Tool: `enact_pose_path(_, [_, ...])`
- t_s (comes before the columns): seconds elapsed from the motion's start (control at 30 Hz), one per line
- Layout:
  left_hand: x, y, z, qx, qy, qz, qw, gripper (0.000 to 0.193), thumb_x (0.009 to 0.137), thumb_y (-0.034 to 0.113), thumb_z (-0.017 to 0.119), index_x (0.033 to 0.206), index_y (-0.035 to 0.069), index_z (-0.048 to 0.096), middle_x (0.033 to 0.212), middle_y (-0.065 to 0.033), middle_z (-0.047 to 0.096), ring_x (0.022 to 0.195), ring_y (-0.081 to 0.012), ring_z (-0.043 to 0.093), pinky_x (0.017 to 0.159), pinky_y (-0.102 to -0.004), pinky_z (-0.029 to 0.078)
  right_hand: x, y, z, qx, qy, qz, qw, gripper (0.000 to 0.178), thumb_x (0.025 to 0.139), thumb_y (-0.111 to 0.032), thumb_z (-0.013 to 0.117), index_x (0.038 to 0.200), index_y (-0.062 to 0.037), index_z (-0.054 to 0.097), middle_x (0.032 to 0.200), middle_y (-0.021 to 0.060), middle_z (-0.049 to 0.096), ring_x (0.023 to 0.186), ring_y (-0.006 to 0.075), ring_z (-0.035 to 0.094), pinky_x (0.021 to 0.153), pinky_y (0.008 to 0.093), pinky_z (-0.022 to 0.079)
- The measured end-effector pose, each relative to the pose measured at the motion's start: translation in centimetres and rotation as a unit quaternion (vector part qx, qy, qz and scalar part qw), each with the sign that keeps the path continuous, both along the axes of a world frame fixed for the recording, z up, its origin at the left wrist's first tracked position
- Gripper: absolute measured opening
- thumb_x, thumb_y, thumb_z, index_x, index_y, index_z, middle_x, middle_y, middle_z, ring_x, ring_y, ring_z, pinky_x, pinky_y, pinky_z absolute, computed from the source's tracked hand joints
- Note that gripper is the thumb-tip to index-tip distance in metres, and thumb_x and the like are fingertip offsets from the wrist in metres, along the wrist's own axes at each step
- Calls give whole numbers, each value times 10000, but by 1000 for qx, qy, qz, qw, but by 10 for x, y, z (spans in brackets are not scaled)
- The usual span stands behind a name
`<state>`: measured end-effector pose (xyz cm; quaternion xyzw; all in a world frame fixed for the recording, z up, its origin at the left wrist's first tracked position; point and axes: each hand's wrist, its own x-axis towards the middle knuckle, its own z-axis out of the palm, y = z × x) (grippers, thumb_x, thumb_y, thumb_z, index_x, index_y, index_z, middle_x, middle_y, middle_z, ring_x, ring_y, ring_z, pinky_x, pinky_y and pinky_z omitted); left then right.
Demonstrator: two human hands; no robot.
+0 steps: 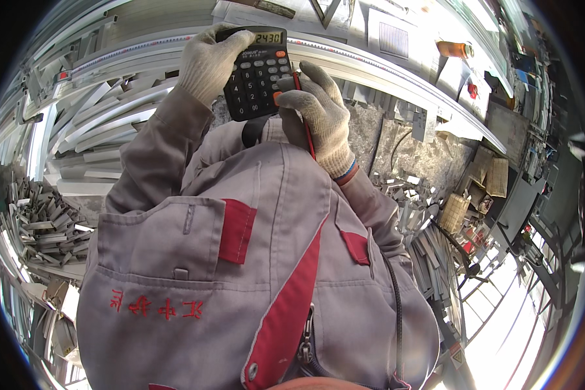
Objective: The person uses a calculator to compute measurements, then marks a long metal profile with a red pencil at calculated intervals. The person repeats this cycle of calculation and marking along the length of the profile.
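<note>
One black calculator point(256, 81), long axis running away from the jacket point(266, 227), was clamped at its upper left by the left hand point(208, 64); the right hand point(324, 116), half-curled round a red pen point(309, 135), hung beside its right-side keys point(276, 78), contact uncertain.

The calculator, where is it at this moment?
In the head view, the calculator is slightly left of top centre, held in the left hand, with the right hand at its lower right edge.
</note>
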<state>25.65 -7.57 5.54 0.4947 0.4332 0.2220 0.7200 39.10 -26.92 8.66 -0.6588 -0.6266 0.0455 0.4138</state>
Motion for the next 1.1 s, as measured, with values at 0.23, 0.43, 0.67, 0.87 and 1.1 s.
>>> enact_pose_path(0.23, [10, -3, 1, 18, -7, -6, 1000, 216, 984, 185, 793, 1082, -5, 819, 924, -30, 794, 770, -75, 701, 706, -242, 579, -1, 6, 3, 18, 11, 26, 999, 338, 750, -47, 830, 1048, -172, 731, 1155, 50, 781, 1286, 393, 680, 1041, 525, 566])
enact_pose_path(0.43, [11, -2, -6, 53, 37, -15, 998, 230, 980, 165, 798, 1119, -18, 810, 944, -44, 801, 784, -94, 721, 721, -245, 597, 0, 3, 7, 2, 16, 19, 1000, 249, 831, 22, 809, 1028, -112, 735, 1131, 132, 806, 1261, 443, 700, 1019, 503, 581])
enact_pose_path(0.67, [-2, 2, -23, -51, 34, 13, 998, 202, 995, 121, 779, 1117, -39, 787, 957, -74, 797, 781, -117, 741, 705, -264, 619, 2, -1, 3, -12, 34, -8, 999, 277, 820, 59, 795, 1023, -120, 737, 1124, 112, 805, 1263, 439, 697, 1037, 499, 580])
enact_pose_path(0.87, [-20, 2, -35, -101, 54, 31, 993, 223, 1009, 109, 776, 1154, -61, 766, 1001, -105, 801, 780, -142, 754, 691, -283, 640, 4, -5, -2, -37, 37, -10, 999, 263, 824, 55, 790, 1004, -125, 726, 1146, 105, 801, 1252, 422, 703, 1022, 484, 583])
enact_pose_path(1.1, [-24, 0, -57, -112, 84, 49, 989, 250, 992, 117, 797, 1173, -54, 772, 1014, -121, 802, 764, -142, 754, 666, -275, 637, 6, -3, -11, -31, 44, -7, 999, 261, 821, 41, 812, 994, -135, 724, 1121, 67, 808, 1227, 395, 718, 994, 460, 596])
